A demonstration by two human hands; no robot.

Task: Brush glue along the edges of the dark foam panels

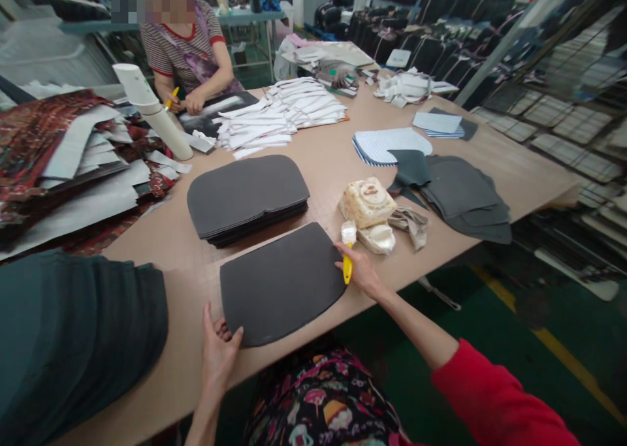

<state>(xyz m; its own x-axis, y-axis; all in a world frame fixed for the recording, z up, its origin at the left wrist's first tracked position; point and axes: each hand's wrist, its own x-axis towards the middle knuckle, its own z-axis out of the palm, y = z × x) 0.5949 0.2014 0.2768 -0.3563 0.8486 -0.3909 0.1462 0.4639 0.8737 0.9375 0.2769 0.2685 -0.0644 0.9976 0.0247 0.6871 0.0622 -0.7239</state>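
A single dark grey panel (284, 283) lies flat on the table (529, 172), just in front of a stack of similar panels (247, 188). The right hand (362, 273) holds a yellow-handled brush (347, 266), bristles pointing away, at the panel's right edge. The left hand (219, 345) has its thumb at the near-left corner; whether its fingers grip cannot be determined. A crusted tub (367, 201) stands near the brush.
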